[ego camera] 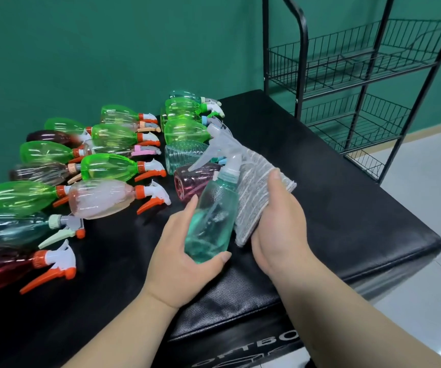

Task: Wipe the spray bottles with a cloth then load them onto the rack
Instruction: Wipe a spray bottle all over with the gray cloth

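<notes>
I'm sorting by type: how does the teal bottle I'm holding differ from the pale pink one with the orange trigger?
The teal bottle is slim, straight-sided; the pale pink bottle is bulbous. The teal bottle is held by the left hand against the cloth; the pale pink bottle lies on the table. Both are translucent.

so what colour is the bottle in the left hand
The bottle is translucent teal, clearest in the head view.

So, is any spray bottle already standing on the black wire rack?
No, the visible shelves of the rack hold no bottle; the left hand holds a teal bottle above the table.
</notes>
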